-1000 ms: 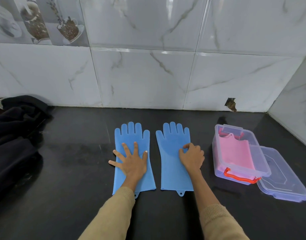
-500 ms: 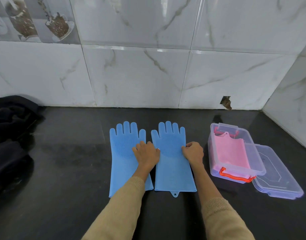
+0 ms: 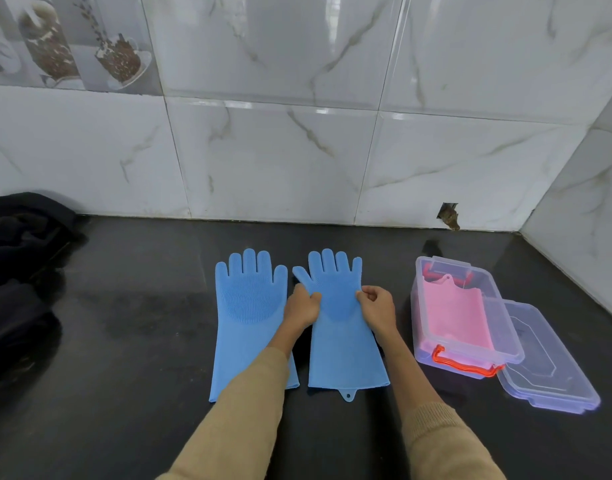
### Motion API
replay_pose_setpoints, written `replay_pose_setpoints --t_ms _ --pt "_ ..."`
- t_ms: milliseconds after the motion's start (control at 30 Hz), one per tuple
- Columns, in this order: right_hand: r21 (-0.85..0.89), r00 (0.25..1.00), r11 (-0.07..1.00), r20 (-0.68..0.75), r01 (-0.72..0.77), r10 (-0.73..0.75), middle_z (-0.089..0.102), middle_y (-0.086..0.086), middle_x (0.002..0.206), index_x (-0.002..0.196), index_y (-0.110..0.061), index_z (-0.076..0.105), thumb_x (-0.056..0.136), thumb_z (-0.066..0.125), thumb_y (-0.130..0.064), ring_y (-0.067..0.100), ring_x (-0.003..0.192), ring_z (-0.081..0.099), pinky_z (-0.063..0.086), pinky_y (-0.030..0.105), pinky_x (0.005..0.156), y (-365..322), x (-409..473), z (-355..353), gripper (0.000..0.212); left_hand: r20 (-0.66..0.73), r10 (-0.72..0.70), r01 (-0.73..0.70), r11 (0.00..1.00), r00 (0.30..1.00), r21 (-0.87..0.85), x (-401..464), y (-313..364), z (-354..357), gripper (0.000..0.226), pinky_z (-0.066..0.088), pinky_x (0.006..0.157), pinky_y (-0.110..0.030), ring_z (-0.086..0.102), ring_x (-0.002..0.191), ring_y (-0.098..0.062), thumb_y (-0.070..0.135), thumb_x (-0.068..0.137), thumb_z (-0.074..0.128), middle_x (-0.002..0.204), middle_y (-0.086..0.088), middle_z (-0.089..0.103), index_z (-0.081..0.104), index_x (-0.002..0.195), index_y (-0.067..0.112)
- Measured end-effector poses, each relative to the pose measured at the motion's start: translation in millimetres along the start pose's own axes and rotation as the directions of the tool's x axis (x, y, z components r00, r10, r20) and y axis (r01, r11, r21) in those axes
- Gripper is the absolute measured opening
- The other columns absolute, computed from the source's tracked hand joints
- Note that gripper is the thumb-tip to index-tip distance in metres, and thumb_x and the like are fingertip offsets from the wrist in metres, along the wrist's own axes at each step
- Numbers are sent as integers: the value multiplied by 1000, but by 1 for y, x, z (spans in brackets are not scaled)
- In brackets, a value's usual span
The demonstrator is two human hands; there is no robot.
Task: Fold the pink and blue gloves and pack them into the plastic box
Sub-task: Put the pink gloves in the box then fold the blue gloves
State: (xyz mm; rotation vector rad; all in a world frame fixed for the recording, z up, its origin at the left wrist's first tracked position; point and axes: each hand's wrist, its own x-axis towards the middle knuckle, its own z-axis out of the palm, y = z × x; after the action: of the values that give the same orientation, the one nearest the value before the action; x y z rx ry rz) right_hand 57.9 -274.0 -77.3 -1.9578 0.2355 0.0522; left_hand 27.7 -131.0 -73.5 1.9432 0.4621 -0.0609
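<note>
Two blue gloves lie flat, fingers toward the wall, on the black counter. The left blue glove (image 3: 249,306) lies untouched. My left hand (image 3: 302,306) pinches the left edge of the right blue glove (image 3: 339,327) at its palm, and my right hand (image 3: 377,306) pinches its right edge. To the right stands the clear plastic box (image 3: 471,362) with an orange handle, open, with a folded pink glove (image 3: 453,313) inside.
The box's clear lid (image 3: 547,368) lies on the counter just right of the box. A heap of black cloth (image 3: 17,271) covers the counter's left end. Marble-tiled walls close the back and the right side.
My left hand has left the left glove and moved onto the right glove's left edge. Both hands have gone from pressing flat to pinching that glove's two sides.
</note>
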Motion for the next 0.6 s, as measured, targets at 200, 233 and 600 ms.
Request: replay_pose_setpoints --t_ms 200,233,600 --pt "196 969 980 244 -22 -27 65 14 94 101 -9 60 98 38 -10 23 79 56 52 35 71 -17 -8 19 22 74 -26 63 825 997 -562 0 5 -24 34 52 65 -28 62 84 -17 16 96 35 102 -4 65 49 128 15" --pt "229 963 973 265 -14 -49 66 8 93 105 -12 59 98 38 -9 21 80 59 54 35 73 -22 -9 24 22 54 -24 51 813 998 -580 0 6 -33 33 52 64 -28 63 82 -17 16 96 35 98 -4 65 51 125 14" --pt "106 832 994 549 30 -84 55 7 84 125 -29 34 92 37 -8 18 68 54 47 27 48 -42 -36 100 39 -115 -99 49 925 988 -376 -16 -43 -134 36 51 64 -31 60 83 -20 12 93 35 104 -4 61 47 126 19"
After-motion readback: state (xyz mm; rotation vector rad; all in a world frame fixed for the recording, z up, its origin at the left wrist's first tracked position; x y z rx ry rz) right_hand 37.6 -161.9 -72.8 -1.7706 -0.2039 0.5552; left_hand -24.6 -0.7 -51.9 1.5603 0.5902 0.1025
